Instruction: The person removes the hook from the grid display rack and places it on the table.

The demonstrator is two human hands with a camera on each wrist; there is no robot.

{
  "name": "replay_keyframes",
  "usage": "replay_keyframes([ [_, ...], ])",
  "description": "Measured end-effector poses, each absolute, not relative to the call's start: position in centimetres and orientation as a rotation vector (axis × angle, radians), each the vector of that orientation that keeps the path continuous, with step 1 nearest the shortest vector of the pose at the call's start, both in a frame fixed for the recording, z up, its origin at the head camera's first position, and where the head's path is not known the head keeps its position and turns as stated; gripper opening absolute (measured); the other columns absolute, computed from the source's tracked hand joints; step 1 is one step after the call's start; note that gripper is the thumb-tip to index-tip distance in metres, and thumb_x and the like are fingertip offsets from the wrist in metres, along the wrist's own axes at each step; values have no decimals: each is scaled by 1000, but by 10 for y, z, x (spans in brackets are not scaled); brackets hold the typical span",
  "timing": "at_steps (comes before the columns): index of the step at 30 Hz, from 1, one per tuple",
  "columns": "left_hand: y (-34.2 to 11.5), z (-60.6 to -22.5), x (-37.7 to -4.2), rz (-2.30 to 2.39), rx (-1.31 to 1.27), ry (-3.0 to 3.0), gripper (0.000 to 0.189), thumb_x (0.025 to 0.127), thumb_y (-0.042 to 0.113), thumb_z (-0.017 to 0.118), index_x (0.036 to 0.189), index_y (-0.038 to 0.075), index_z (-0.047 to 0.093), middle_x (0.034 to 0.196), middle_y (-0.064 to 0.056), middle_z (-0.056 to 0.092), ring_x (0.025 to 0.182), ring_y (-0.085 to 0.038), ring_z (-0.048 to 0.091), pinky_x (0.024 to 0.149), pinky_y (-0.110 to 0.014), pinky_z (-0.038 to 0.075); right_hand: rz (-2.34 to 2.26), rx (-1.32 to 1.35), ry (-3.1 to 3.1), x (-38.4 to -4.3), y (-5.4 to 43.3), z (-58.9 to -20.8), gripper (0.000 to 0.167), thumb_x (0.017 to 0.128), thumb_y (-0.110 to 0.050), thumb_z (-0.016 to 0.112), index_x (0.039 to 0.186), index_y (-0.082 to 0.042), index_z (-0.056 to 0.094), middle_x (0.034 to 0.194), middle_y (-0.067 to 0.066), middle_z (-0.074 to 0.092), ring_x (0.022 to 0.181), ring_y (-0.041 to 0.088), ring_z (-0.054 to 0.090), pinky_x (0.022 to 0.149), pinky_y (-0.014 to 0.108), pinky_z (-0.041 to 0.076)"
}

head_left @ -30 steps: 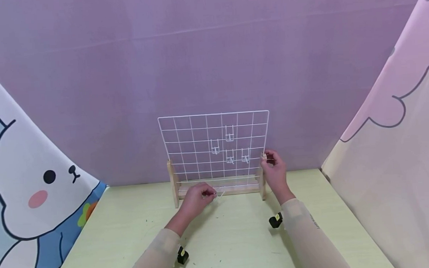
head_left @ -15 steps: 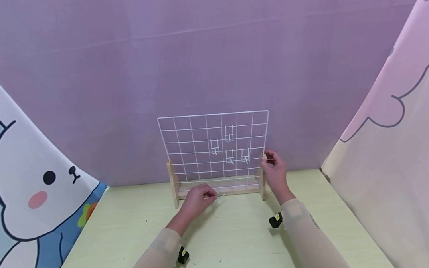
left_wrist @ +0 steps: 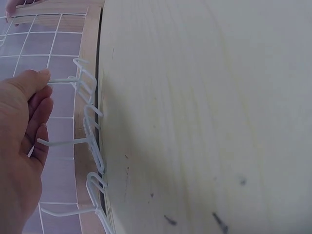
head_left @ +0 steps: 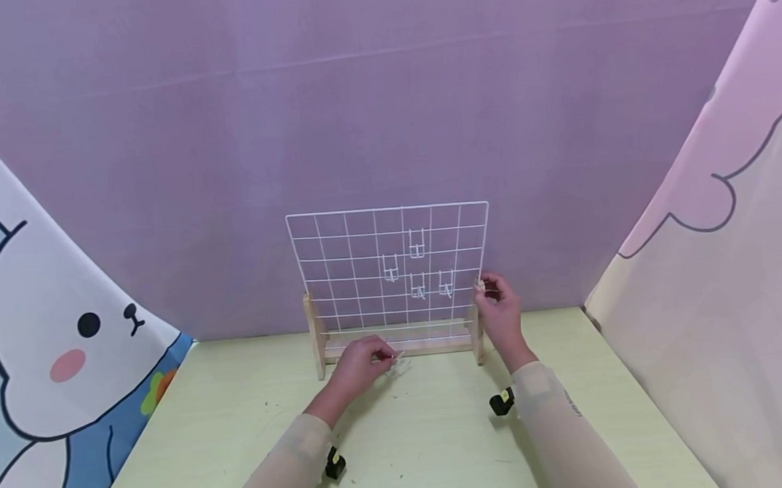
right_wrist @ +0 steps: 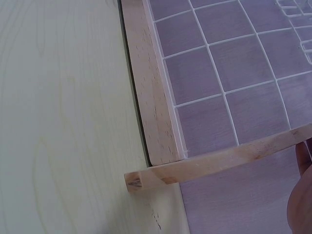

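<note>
A white wire grid panel (head_left: 374,234) stands upright in a wooden base with two side posts. My left hand (head_left: 363,363), low in front of the grid, pinches the prong of a white wire hook (left_wrist: 63,80) between thumb and forefinger. Below it in the left wrist view are a second wire hook (left_wrist: 68,142), its prong by the curled fingers, and a third hook (left_wrist: 73,212). My right hand (head_left: 501,310) grips the top of the right wooden post (head_left: 478,335); only part of that hand shows in the right wrist view.
Several white hooks, one of them an upper hook (head_left: 417,251), hang on the grid's right half. The wooden bottom rail (right_wrist: 152,92) lies along the pale tabletop (head_left: 240,396). A purple cloth backdrop (head_left: 384,91) rises close behind, with printed cloth at both sides.
The left hand has sunk very slightly, and the white wire at its fingertips has shifted a little and shows more clearly. My right hand keeps its place on the post.
</note>
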State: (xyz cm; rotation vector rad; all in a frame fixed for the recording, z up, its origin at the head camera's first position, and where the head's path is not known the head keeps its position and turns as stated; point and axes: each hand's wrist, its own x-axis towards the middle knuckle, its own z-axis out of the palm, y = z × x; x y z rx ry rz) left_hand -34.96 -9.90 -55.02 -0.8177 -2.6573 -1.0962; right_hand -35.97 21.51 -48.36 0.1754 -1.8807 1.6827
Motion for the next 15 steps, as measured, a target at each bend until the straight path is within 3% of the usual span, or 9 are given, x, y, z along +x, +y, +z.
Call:
replay_keyframes([
  [6, -98, -551, -350, -1101, -804, -2671, 7, 99, 7, 84, 103, 11, 84, 100, 6, 76, 92, -10, 71, 87, -33, 64, 1663, 190, -1872, -359, 215, -486, 24, 103, 9, 66, 127, 13, 66, 112, 27, 66, 99, 21, 59, 77, 13, 54],
  [15, -97, -555, -352, -1082, -774, -2705, 6, 100, 11, 84, 105, 10, 84, 99, 10, 74, 92, -8, 69, 82, -28, 61, 1664, 184, -1863, -383, 225, -509, 26, 103, 7, 68, 128, 10, 67, 112, 19, 67, 100, 22, 60, 78, 14, 54],
])
